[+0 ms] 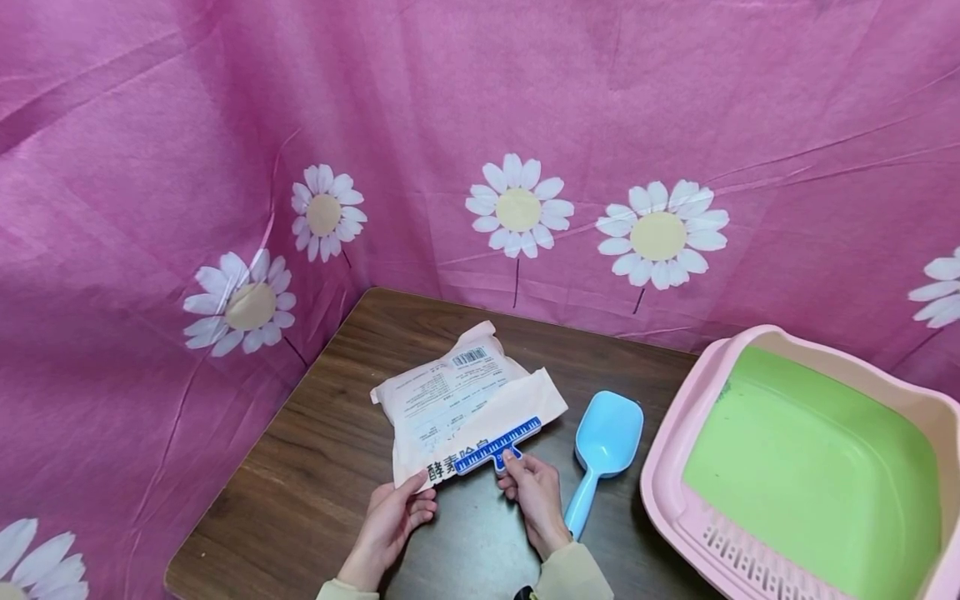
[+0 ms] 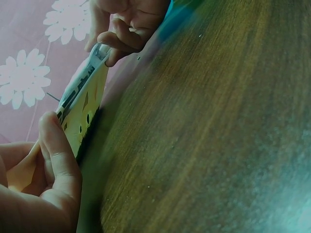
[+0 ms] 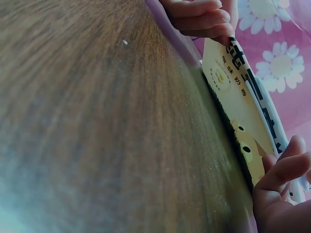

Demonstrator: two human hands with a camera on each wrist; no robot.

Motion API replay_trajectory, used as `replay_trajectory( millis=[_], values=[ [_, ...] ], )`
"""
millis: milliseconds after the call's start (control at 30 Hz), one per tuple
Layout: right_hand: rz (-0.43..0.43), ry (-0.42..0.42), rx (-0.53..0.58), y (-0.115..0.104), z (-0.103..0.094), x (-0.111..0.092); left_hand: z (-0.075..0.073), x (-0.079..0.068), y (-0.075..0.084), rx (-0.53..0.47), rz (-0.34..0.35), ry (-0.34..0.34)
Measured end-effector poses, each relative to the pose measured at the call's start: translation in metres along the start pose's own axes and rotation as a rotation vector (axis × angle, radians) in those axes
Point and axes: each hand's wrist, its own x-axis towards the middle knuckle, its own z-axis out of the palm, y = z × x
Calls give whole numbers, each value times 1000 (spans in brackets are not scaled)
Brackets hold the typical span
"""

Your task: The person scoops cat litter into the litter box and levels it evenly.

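Note:
A pale, stuffed bag (image 1: 442,408) with printed text and a barcode lies on the wooden table, its near end folded over. Along that fold sits a blue clip (image 1: 487,452) marked like a ruler. My left hand (image 1: 390,521) pinches the bag's near left corner between thumb and fingers. With thumb and fingertips, my right hand (image 1: 536,496) pinches the clip's short handle. In the right wrist view, the bag's yellowish printed side (image 3: 238,111) faces the camera, its lower edge close over the table. The left wrist view shows both hands at the folded edge.
Just right of my right hand lies a light blue scoop (image 1: 609,433), handle toward me. Farther right stands a pink litter box (image 1: 667,467) with a green bottom and a slotted near ledge. A pink curtain (image 1: 420,125) with daisies hangs behind and left of the table (image 1: 315,450).

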Motion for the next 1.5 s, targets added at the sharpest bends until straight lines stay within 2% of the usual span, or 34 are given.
replay_trajectory(
  millis=[733,1067,1500],
  values=[
    [34,11,-30,3,-5,-1,0,1,-1,-10,-8,-6],
    [28,40,-54,1,-7,-3,-1,3,-1,-17,-12,-16],
    [27,38,-89,3,-11,-4,-1,4,-1,-28,-11,-29]
  ],
)
